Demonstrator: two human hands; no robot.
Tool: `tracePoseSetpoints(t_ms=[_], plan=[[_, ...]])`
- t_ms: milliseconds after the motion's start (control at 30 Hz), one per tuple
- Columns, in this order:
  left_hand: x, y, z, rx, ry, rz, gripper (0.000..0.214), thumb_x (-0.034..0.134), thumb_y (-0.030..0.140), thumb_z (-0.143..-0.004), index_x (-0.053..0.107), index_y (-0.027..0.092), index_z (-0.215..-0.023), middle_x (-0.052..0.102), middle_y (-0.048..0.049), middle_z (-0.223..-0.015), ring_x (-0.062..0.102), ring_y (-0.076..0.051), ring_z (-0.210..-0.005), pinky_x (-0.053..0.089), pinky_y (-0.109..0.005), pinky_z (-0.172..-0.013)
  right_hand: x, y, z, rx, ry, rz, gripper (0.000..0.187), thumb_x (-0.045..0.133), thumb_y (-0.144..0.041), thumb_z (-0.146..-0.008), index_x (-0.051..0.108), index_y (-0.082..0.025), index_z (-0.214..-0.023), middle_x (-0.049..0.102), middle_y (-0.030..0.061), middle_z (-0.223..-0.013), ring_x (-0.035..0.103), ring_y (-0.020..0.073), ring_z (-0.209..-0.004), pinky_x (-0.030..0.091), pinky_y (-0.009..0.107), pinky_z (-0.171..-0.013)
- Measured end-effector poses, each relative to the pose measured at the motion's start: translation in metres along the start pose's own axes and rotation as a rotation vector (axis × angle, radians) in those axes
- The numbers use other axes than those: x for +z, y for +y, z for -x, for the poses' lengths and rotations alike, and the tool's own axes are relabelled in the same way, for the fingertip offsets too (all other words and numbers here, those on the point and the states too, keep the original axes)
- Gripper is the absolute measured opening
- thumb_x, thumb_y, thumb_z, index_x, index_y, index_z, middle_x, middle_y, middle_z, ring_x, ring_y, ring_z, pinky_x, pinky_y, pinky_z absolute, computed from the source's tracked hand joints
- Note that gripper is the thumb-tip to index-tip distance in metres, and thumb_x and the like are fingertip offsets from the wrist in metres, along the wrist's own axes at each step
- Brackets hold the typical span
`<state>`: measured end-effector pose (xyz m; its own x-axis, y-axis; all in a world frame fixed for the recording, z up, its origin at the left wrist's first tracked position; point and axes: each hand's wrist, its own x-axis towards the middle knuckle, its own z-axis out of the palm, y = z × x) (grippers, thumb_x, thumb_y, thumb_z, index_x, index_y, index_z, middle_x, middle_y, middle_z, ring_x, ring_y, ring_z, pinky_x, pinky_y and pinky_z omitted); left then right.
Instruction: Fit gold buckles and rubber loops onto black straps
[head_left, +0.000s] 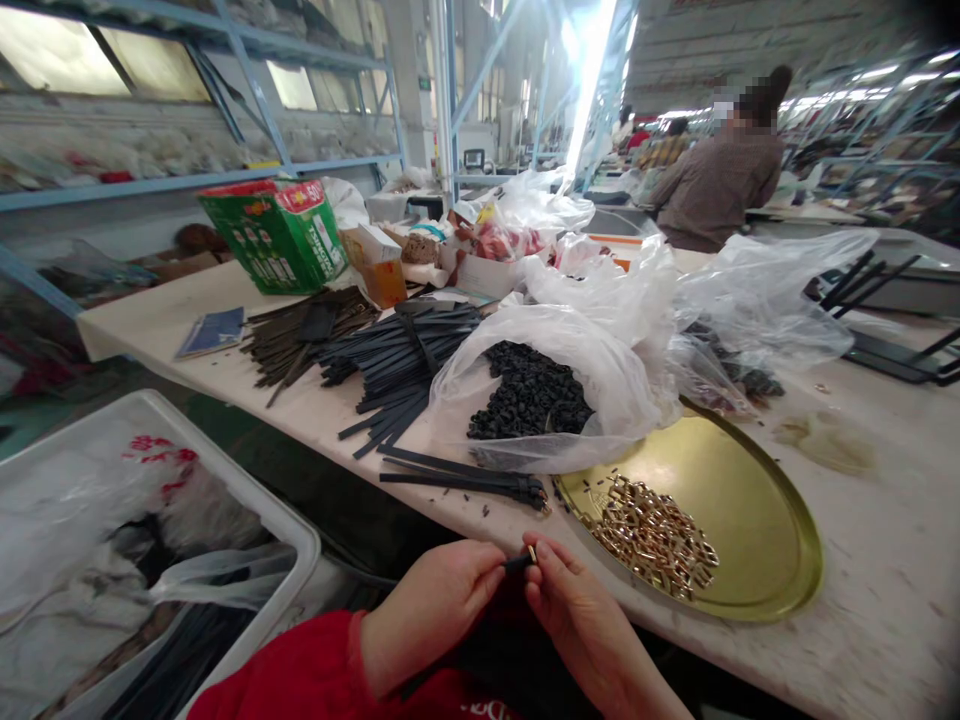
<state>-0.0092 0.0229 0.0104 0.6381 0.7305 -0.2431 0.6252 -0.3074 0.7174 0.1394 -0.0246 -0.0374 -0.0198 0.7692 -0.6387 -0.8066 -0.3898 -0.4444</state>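
My left hand pinches a narrow black strap close to its end, just off the front edge of the table. Against that end, a small gold buckle is gripped between the thumb and fingers of my right hand. Whether the strap passes through the buckle I cannot tell. Most of the strap is hidden by my hands. To the right, a pile of gold buckles lies on an oval gold tray. Several black straps with buckled ends lie on the table beyond my hands.
Behind stands an open plastic bag of small black loops. Loose black straps and brown straps are spread left of it. A green box stands farther back. A white bin is at lower left. Another person sits beyond.
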Motion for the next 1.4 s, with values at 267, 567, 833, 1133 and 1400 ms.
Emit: tracePoseSetpoints(t_ms=[267, 567, 833, 1133, 1400], plan=[[0.009, 0.007, 0.001, -0.249, -0.087, 0.593, 0.009, 0.043, 0.021, -0.077, 0.044, 0.016, -0.084, 0.055, 0.0021, -0.067, 0.042, -0.007, -0.046, 0.030, -0.018, -0.043, 0.002, 0.020, -0.003, -0.343, -0.062, 0.430, 0.038, 0.075, -0.045, -0.060, 0.062, -0.016, -0.081, 0.059, -0.0038, -0.059, 0.050, 0.0084, -0.051, 0.042, 0.019, -0.047], [0.009, 0.010, 0.002, -0.320, -0.082, 0.740, 0.008, 0.043, 0.023, -0.076, 0.041, 0.015, -0.075, 0.055, 0.0021, -0.058, 0.040, -0.004, -0.039, 0.025, -0.016, -0.039, 0.002, 0.020, 0.006, -0.269, -0.099, 0.440, 0.037, 0.068, -0.052, -0.066, 0.056, -0.017, -0.074, 0.055, -0.0031, -0.061, 0.047, 0.0099, -0.056, 0.039, 0.021, -0.052], [0.024, 0.001, 0.004, -0.363, 0.020, 0.671, 0.012, 0.044, 0.027, -0.079, 0.041, 0.016, -0.073, 0.056, 0.0018, -0.058, 0.041, -0.005, -0.039, 0.024, -0.015, -0.036, -0.005, 0.023, 0.003, -0.648, -0.016, 0.892, 0.033, 0.052, -0.050, -0.079, 0.056, -0.018, -0.074, 0.057, 0.0014, -0.066, 0.052, 0.0158, -0.062, 0.041, 0.027, -0.059], [0.009, -0.005, -0.004, -0.227, 0.035, 0.638, 0.019, 0.052, 0.032, -0.077, 0.042, 0.016, -0.074, 0.056, 0.0015, -0.060, 0.050, -0.009, -0.046, 0.033, -0.017, -0.041, -0.004, 0.007, -0.010, -0.545, -0.215, 0.934, 0.031, 0.046, -0.049, -0.082, 0.052, -0.019, -0.074, 0.052, -0.0005, -0.067, 0.049, 0.0148, -0.064, 0.042, 0.025, -0.059], [-0.020, -0.014, -0.033, -0.158, 0.017, 0.634, 0.016, 0.041, 0.024, -0.083, 0.050, 0.015, -0.092, 0.051, 0.0034, -0.065, 0.045, -0.007, -0.052, 0.035, -0.017, -0.047, 0.041, -0.098, -0.065, -0.857, -0.076, 1.407, 0.030, 0.040, -0.045, -0.085, 0.056, -0.019, -0.085, 0.057, 0.0024, -0.075, 0.052, 0.0170, -0.070, 0.041, 0.027, -0.065]])
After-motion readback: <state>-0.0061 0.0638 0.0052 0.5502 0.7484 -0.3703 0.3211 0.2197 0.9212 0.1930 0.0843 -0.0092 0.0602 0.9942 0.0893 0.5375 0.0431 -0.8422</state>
